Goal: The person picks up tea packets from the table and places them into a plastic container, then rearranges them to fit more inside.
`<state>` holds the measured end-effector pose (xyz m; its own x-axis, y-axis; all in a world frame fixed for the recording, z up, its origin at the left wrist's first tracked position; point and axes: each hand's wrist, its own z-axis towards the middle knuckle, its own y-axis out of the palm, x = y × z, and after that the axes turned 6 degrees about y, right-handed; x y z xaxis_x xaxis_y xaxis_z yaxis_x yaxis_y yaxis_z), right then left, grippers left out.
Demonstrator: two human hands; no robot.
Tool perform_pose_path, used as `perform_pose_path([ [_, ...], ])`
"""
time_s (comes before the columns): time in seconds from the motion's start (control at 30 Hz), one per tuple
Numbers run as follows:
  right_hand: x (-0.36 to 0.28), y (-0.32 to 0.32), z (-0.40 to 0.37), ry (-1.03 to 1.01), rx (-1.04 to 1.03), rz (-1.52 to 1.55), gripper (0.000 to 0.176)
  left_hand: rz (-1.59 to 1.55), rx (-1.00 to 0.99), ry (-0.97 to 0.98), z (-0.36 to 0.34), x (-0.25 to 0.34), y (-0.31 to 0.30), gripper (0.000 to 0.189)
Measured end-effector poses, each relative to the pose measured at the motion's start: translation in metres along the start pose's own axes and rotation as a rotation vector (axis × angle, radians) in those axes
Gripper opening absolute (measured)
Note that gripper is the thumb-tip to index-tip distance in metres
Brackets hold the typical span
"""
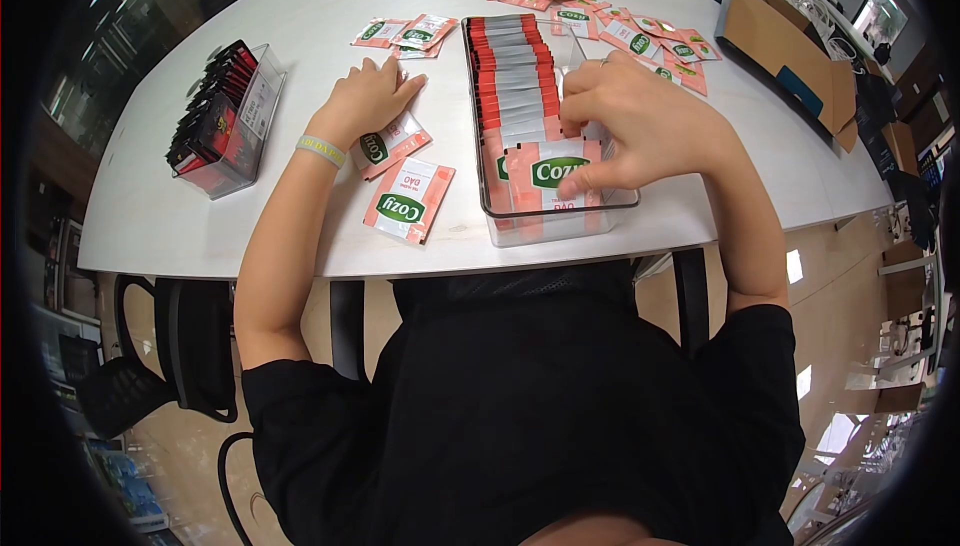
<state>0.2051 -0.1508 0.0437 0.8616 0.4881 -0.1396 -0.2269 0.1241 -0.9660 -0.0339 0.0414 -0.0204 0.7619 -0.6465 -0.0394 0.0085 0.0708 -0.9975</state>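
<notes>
The front sachet (553, 174) is pink and white with a green oval "Cozy" label. It stands nearly upright at the near end of the clear tray (560, 228), pinched at its right edge by the fingers of the right hand (640, 121). Behind it, a packed row of sachets (515, 76) fills the tray edge-on. A second sachet (388, 146) of the same design lies flat and askew on the counter (300, 36), partly under the left hand (365, 101).

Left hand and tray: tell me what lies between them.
Head view: mostly bare table, plus one Cozy sachet poking out from under the left hand toward the tray.
</notes>
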Motion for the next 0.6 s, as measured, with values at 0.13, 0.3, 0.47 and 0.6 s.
perform_pose_path([
  [0.13,-0.007,-0.006,0.001,0.004,-0.121,-0.024,0.044,-0.001,-0.021,-0.004,0.001,0.000,0.000,0.060],
  [0.3,-0.012,0.003,0.003,-0.021,0.018,-0.080,0.045,0.002,-0.030,-0.012,0.001,0.001,-0.001,0.060],
  [0.47,-0.014,0.006,0.005,-0.058,0.119,-0.107,0.047,-0.007,-0.036,-0.012,0.000,0.001,-0.001,0.060],
  [0.6,-0.006,-0.004,0.006,-0.016,0.180,0.007,0.044,0.011,-0.027,-0.008,0.002,-0.001,0.000,0.062],
])
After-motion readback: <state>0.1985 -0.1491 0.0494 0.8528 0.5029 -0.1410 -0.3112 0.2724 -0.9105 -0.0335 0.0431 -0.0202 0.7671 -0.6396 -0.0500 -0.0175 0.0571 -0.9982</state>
